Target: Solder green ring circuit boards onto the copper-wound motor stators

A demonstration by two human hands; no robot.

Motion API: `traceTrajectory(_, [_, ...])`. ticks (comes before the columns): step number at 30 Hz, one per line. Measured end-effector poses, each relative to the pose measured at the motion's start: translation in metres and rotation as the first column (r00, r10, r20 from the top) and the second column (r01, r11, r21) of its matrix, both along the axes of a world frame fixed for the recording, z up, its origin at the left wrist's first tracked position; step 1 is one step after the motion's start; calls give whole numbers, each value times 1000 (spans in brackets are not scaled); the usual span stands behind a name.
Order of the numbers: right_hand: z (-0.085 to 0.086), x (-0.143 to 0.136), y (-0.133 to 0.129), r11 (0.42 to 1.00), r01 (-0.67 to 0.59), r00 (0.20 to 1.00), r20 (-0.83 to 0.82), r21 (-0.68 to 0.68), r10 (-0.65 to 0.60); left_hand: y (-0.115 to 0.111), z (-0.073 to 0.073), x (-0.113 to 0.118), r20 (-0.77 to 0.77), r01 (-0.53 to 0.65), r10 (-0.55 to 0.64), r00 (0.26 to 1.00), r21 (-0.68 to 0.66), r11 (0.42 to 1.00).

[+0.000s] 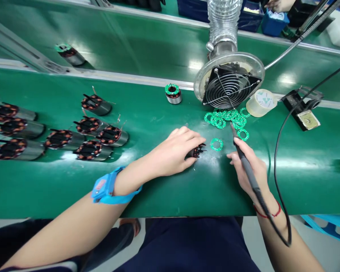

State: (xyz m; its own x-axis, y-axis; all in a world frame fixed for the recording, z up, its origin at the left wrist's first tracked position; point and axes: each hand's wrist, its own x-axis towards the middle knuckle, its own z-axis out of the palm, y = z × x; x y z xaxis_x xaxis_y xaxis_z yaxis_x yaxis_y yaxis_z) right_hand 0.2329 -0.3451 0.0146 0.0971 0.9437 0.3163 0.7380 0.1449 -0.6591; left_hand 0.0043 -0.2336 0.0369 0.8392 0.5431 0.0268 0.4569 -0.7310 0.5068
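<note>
My left hand is closed around a motor stator lying on the green bench; its copper windings and black pins poke out past my thumb and fingers. In my right hand is a soldering iron, gripped like a pen with its tip toward the pile of boards. Between the hands lies a single ring-shaped green circuit board, flat on the bench. Just beyond it is a heap of the same ring boards, and one more ring board sits near the iron's tip.
Several stators stand at the left. One stator with a green ring on top stands at the back. A fume extractor fan hangs over the boards. Right of it are a tape roll and an iron stand. The iron's cable loops at right.
</note>
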Motion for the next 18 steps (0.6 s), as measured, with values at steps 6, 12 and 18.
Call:
traceTrajectory(6, [-6,4,-19,981,178,975,-151,74,-165,2,-13,5,-11,41,-41,999,-7,999])
traceTrajectory(12, [-16,9,-24,979,204,942,-275,13,-193,-2,-19,10,169,-31,51,984,-116,993])
traceTrajectory(18, [-13,7,-22,984,169,945,-275,-59,-179,-4,-21,18,178,27,-20,984,-33,999])
